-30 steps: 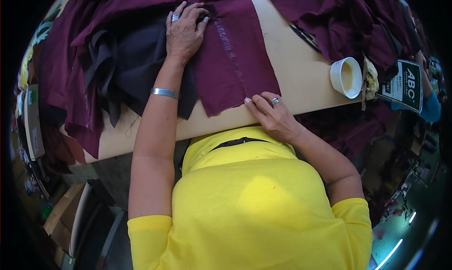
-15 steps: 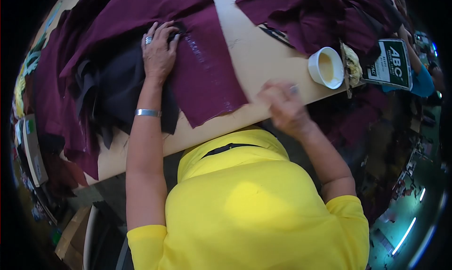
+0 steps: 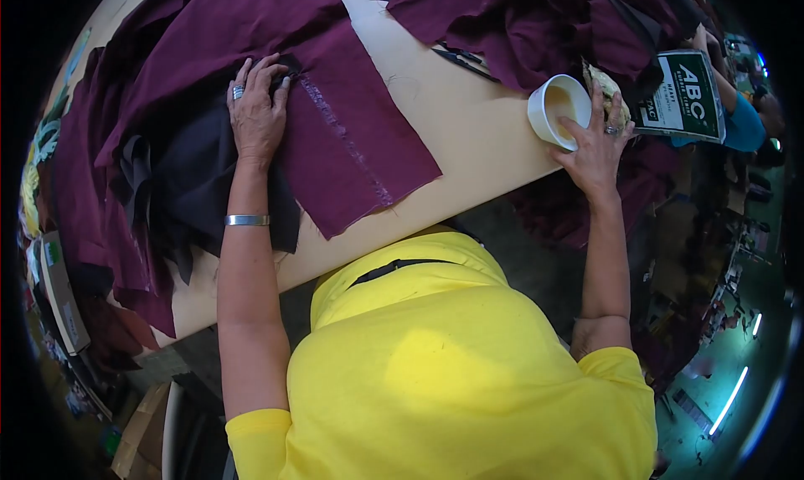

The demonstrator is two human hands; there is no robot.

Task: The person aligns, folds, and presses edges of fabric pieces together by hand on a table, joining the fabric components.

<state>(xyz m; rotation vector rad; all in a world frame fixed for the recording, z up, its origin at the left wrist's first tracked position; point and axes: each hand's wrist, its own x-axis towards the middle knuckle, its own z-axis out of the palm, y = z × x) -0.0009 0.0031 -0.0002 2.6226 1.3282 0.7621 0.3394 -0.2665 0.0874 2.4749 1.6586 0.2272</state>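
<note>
Moved: right hand (image 3: 596,141) has left the cloth's near edge and now reaches the white cup (image 3: 559,111).
Right hand: fingers spread, resting against the cup's side, not closed around it.
Cup: holds pale yellowish liquid; stands at the tabletop (image 3: 469,136) edge.
Left hand: (image 3: 255,111) flat, fingers spread, pressing maroon cloth (image 3: 352,136) beside dark fabric (image 3: 197,178).
Beyond the cup: green ABC card (image 3: 687,95).
</note>
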